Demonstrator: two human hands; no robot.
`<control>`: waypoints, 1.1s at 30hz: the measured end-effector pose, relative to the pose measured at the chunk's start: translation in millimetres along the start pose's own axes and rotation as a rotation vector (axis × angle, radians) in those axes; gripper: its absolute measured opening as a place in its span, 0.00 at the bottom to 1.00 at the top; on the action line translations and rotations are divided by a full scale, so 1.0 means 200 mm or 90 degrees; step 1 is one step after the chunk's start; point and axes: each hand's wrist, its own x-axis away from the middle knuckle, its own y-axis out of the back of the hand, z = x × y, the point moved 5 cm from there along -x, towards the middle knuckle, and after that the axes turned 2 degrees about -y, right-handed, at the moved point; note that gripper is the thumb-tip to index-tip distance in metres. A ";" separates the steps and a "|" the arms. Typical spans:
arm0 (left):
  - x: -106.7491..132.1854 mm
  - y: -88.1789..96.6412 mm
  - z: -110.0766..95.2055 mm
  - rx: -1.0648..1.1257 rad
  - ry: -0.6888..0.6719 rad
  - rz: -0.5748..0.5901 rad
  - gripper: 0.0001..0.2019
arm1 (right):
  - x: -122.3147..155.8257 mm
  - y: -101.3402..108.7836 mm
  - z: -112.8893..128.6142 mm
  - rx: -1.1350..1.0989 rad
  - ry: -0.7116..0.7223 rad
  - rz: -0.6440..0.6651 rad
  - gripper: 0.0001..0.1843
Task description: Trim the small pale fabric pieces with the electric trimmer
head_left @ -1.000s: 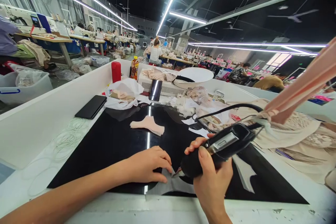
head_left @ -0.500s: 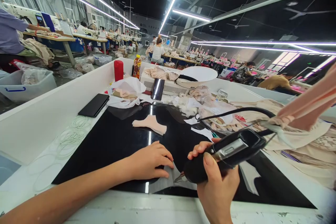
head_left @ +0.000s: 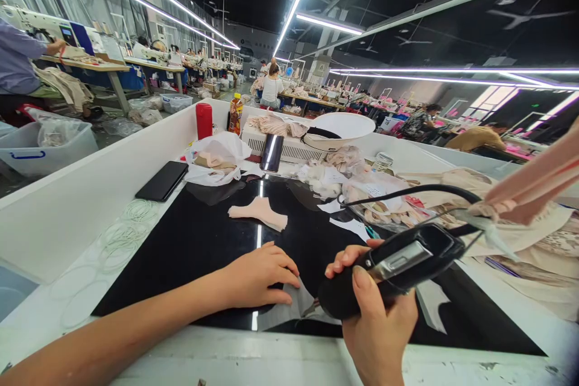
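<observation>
Right hand (head_left: 380, 304) grasps black rounded plastic tool (head_left: 418, 256), shifted slightly rightward; left hand (head_left: 262, 277), loosely spread, touches thin grey translucent sheet (head_left: 280, 315) on glossy black board (head_left: 203, 247); work there seems continuing.

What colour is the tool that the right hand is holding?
The tool is mostly black, with a silver panel along it; the head view shows it best.

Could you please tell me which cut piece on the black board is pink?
The pink piece, just beyond the left hand; the other pieces look whitish or grey.
</observation>
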 end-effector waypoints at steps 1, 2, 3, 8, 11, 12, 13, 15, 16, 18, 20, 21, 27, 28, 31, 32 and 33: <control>0.00 0.00 0.00 -0.003 -0.003 -0.001 0.14 | 0.00 0.00 0.00 0.003 0.001 0.003 0.17; 0.00 0.00 0.00 -0.007 -0.007 -0.003 0.14 | 0.00 0.00 0.00 0.006 0.000 0.005 0.16; 0.00 0.00 -0.01 -0.010 -0.011 -0.006 0.14 | 0.00 0.00 0.00 0.010 -0.001 0.006 0.16; -0.01 0.00 -0.01 -0.025 -0.023 -0.021 0.14 | -0.02 0.00 -0.01 0.031 0.013 -0.004 0.15; -0.01 0.01 -0.02 -0.008 -0.030 -0.024 0.15 | -0.06 0.01 -0.01 0.037 0.032 -0.029 0.18; -0.01 0.01 -0.03 0.006 -0.034 -0.019 0.15 | -0.07 0.01 -0.01 0.040 0.038 -0.037 0.19; -0.01 0.01 -0.03 0.022 -0.039 -0.010 0.15 | -0.08 0.01 -0.01 0.044 0.043 -0.045 0.19; -0.01 0.01 -0.04 0.049 -0.048 0.017 0.13 | -0.11 0.02 -0.01 0.052 0.051 -0.063 0.18; -0.01 0.00 -0.05 0.058 -0.051 0.033 0.12 | -0.12 0.02 -0.01 0.055 0.054 -0.073 0.18; 0.00 -0.01 -0.05 0.071 -0.057 0.059 0.13 | -0.12 0.03 -0.01 0.055 0.054 -0.084 0.18; 0.00 -0.01 -0.04 0.078 -0.062 0.068 0.14 | -0.12 0.02 -0.01 0.045 0.050 -0.080 0.18; 0.00 -0.01 -0.04 0.081 -0.064 0.070 0.15 | -0.11 0.01 0.00 0.036 0.046 -0.073 0.18; 0.00 -0.01 -0.04 0.082 -0.048 0.079 0.14 | -0.07 -0.03 0.00 -0.001 0.038 -0.032 0.16; 0.00 -0.01 -0.03 0.081 -0.047 0.080 0.15 | -0.06 -0.03 -0.01 -0.001 0.037 -0.029 0.16; 0.00 -0.01 -0.03 0.080 -0.049 0.081 0.15 | -0.05 -0.03 -0.03 0.005 0.041 -0.023 0.16; 0.00 -0.01 -0.03 0.081 -0.051 0.080 0.15 | -0.05 -0.03 -0.03 0.007 0.042 -0.020 0.16; 0.00 -0.01 -0.03 0.081 -0.054 0.079 0.15 | -0.05 -0.03 -0.03 0.011 0.043 -0.017 0.15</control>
